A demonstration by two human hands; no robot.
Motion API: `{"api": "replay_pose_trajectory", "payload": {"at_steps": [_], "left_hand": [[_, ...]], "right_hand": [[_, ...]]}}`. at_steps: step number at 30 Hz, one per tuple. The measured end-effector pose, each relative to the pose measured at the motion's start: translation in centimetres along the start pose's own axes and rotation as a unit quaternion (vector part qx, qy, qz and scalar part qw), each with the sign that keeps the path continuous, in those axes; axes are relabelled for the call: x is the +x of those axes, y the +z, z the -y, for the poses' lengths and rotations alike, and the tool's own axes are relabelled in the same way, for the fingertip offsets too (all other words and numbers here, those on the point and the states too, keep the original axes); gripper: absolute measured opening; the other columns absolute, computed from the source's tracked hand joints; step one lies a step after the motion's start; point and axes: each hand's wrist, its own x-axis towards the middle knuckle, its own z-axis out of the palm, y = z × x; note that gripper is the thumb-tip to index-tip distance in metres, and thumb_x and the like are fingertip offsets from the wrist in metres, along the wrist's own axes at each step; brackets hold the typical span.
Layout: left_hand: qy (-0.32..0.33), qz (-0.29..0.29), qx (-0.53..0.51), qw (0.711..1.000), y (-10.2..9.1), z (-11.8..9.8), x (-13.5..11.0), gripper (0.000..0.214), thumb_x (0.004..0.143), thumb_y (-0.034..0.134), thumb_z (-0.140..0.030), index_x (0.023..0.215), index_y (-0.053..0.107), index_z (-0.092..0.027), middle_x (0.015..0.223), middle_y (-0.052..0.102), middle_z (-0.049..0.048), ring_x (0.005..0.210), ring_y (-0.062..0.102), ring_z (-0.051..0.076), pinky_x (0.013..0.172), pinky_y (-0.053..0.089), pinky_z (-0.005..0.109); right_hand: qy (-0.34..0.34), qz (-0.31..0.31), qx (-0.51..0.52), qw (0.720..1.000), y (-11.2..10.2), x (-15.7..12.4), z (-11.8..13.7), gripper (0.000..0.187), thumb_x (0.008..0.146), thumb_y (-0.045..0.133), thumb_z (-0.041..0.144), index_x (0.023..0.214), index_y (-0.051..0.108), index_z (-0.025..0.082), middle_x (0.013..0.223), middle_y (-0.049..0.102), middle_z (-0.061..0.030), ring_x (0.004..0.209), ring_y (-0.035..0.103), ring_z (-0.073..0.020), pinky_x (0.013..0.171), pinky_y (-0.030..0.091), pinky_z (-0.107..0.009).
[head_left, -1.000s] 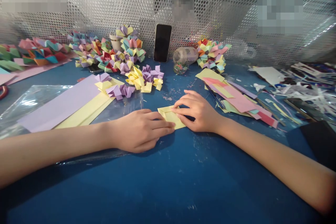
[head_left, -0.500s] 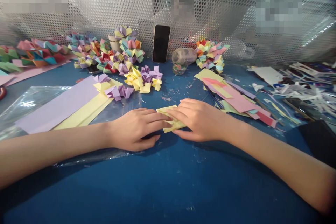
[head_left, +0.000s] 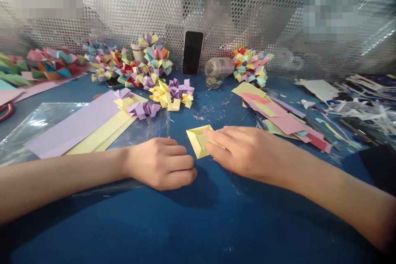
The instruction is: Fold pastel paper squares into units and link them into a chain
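Note:
A small piece of folded yellow paper (head_left: 194, 139) lies on the blue table in front of me, its edges folded in along the sides. My right hand (head_left: 244, 148) covers its right part, fingers closed on it and pressing it; the portion beneath the hand is hidden. Just left of the paper, my left hand (head_left: 162, 165) is curled into a loose fist, knuckles up, apart from the paper. Nothing shows in its fingers. Farther back sit folded yellow paper units (head_left: 161, 94) and purple paper units (head_left: 181, 88).
Purple strips (head_left: 80, 126) and yellow strips (head_left: 105, 134) lie on a clear plastic bag (head_left: 40, 121). A phone (head_left: 192, 53) stands against the perforated metal panel. Near it are a tipped jar (head_left: 220, 67) and paper ornaments (head_left: 250, 66). Coloured paper (head_left: 284, 117) and shreds (head_left: 368, 107) lie right.
My left hand has come off the yellow paper and curled closed, drawn slightly nearer to me. My right hand has shifted a little right, uncovering more of the paper. The view has moved slightly.

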Motion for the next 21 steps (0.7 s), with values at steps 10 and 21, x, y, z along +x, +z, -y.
{"api": "replay_pose_trajectory", "payload": {"at_steps": [10,21], "left_hand": [[0.017,-0.008,-0.002,1.0,-0.1,0.0,0.1,0.008,0.084,0.054,-0.02,0.08,0.06,-0.018,0.063,0.058,-0.0031,0.052,0.05,0.01,0.048,0.041,0.027],[0.017,-0.006,-0.01,1.0,0.0,0.0,0.0,0.005,0.081,0.057,-0.019,0.079,0.06,-0.017,0.064,0.058,-0.003,0.052,0.05,0.011,0.046,0.038,0.028]], "right_hand": [[-0.036,0.007,-0.03,0.999,1.2,0.7,2.3,0.012,0.083,0.046,0.007,0.08,0.053,0.016,0.065,0.059,-0.004,0.061,0.057,-0.0153,0.054,0.043,-0.028],[-0.045,-0.018,-0.048,0.998,0.3,0.7,2.0,0.01,0.086,0.044,0.01,0.082,0.051,0.015,0.068,0.056,-0.0024,0.06,0.053,-0.0142,0.056,0.04,-0.029]]}}
